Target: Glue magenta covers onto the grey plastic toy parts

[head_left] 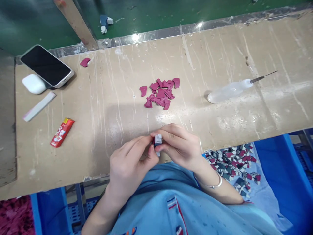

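Close to my body, over the table's front edge, both hands meet around a small grey and dark blue plastic part [158,139]. A sliver of maroon shows at its left side, mostly hidden by fingers. My left hand [133,158] pinches the part from the left with thumb and fingertips. From the right, my right hand [180,143] grips the same part between thumb and index finger. Beyond the hands lies a loose pile of small maroon plastic pieces [160,93] on the tan tabletop [112,98].
A clear bottle with a needle tip [230,91] lies at right. On the left are a phone [47,67], a white case [33,84], a pale strip [39,106] and a red packet [62,132]. Blue bins [276,163] with parts stand below the table on both sides.
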A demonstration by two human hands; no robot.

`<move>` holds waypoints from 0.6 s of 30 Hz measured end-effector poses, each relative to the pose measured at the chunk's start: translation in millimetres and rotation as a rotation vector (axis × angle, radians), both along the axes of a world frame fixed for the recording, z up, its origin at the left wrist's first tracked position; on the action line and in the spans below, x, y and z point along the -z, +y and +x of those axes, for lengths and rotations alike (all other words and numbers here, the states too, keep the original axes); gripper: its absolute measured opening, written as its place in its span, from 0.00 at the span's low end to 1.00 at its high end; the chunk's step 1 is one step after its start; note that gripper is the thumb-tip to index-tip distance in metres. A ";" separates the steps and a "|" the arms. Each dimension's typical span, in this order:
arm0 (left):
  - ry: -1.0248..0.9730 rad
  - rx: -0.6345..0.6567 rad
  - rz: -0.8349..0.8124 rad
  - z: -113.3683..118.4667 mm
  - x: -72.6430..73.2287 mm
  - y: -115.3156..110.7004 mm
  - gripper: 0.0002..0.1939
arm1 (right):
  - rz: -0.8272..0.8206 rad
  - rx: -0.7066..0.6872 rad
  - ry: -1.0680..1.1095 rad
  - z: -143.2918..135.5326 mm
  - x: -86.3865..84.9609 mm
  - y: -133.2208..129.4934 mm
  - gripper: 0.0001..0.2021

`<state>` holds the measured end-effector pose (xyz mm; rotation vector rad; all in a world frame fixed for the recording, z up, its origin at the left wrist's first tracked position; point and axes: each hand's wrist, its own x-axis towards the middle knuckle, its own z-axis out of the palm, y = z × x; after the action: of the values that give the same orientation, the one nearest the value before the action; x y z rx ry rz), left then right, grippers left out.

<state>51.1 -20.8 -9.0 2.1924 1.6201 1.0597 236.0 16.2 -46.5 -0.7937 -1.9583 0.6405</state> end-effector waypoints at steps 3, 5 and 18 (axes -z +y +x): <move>-0.024 0.011 -0.015 -3.2 1.7 0.5 0.09 | -0.037 0.010 0.026 0.5 4.1 -1.2 0.13; -0.055 0.062 -0.044 -7.8 1.7 2.4 0.08 | -0.052 0.002 0.033 1.3 5.9 -1.1 0.14; -0.056 -0.011 0.019 -3.0 3.8 -0.4 0.12 | -0.031 0.002 0.144 -7.5 12.1 -5.7 0.16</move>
<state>48.1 -21.2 -12.7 2.1482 1.6062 1.1342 228.5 10.5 -58.5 -0.7478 -1.8200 0.7091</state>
